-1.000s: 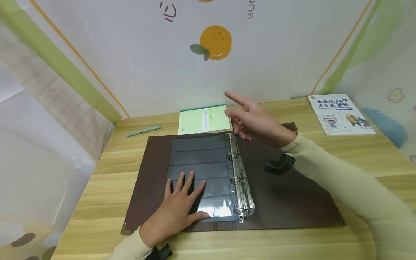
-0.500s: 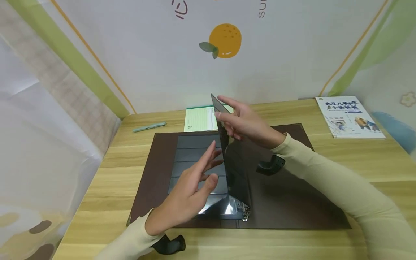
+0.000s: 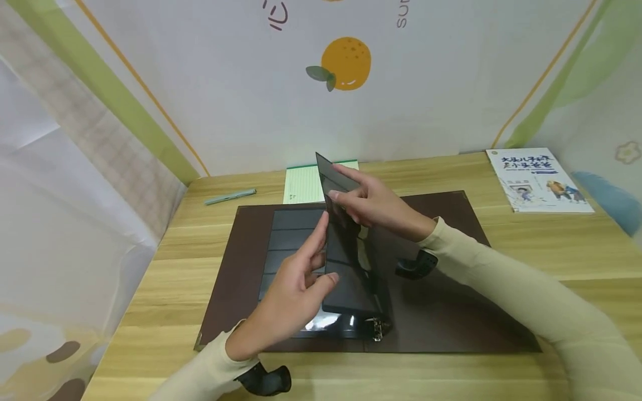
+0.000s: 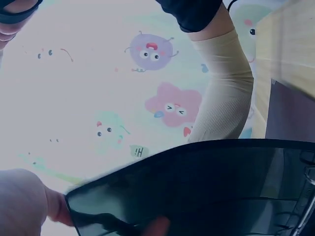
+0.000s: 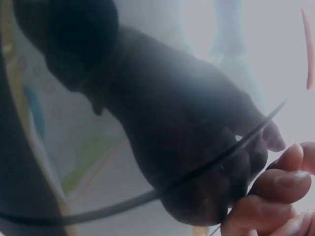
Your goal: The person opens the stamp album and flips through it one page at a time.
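Both my hands pinched one dark sleeve page (image 3: 348, 262): right hand (image 3: 373, 203) far edge, left hand (image 3: 296, 289) near, above the binder (image 3: 451, 312).

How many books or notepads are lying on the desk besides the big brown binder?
2. A green lined notepad lies at the back edge behind the binder, partly hidden by the lifted dark sleeve page. An illustrated book lies at the far right corner.

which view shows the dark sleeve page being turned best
The head view: the dark sleeve page stands raised over the binder, held by the left hand and right hand. The left wrist view shows only its near edge; the right wrist view is a blur through it.
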A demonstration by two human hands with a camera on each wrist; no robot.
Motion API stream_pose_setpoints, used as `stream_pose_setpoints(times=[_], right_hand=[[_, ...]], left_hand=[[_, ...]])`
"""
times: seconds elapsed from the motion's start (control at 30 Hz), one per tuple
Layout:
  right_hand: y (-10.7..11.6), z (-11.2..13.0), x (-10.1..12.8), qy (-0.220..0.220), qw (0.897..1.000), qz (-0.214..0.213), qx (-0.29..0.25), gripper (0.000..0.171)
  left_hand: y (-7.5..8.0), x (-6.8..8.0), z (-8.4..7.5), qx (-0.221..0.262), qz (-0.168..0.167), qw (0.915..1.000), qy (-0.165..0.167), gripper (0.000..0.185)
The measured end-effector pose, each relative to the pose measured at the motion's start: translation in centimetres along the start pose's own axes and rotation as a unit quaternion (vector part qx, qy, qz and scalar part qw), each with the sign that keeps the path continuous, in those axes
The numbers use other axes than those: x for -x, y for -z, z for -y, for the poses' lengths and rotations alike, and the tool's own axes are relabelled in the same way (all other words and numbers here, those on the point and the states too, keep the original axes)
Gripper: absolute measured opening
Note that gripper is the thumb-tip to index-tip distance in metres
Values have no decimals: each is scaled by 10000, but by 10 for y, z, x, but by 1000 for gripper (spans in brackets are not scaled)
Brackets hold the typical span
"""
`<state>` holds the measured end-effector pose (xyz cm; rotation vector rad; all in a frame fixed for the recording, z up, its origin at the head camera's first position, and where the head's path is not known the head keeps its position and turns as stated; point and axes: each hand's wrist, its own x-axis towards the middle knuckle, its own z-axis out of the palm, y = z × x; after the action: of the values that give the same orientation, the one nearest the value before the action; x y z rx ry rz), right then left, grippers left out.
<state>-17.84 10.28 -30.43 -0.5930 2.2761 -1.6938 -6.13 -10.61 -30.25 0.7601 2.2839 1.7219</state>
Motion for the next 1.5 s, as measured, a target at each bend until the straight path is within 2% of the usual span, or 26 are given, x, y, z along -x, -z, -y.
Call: stream_pose_setpoints(times=[0.13,0.27,0.4,0.47,0.57,0.7,0.8,0.87,0.97,1.03,1.1,1.3,1.5], right_hand=[[6,-8,7,-12,9996,-43,263,64],[14,-19,14,130,9970,51,761,68],[27,-32,26,267,9903,127,1360,72],[35,-39,33,319,9837,83,1770,68],[49,-53,45,376,9649,-43,2597,59],[72,-74,66,325,9268,-247,3734,55],[88,-89,84,85,8981,-310,4386,61],[95,-97,94,-157,8839,-233,4669,69],[102,-107,106,-531,8725,37,4856,83],[105,-112,110,-782,8748,261,4774,92],[106,-115,111,-977,8821,410,4590,99],[110,-120,114,-1212,9020,525,4110,109],[112,-125,117,-1354,9090,677,3884,112]], left_hand=[[0,0,5,58,-287,9995,118,81],[4,3,16,-139,-659,9976,181,76],[11,8,30,-399,-1023,9935,302,72],[15,11,37,-483,-1189,9911,363,71],[21,15,47,-620,-1395,9872,458,70],[25,19,58,-816,-1577,9820,648,70],[27,20,64,-777,-1559,9817,765,68],[28,23,69,-823,-1525,9815,815,67],[30,28,77,-934,-1510,9797,930,67],[32,32,82,-1076,-1538,9769,1025,69],[33,36,87,-1126,-1559,9748,1130,70],[36,40,97,-1128,-1571,9722,1323,69],[36,39,107,-1152,-1443,9667,1773,68]])
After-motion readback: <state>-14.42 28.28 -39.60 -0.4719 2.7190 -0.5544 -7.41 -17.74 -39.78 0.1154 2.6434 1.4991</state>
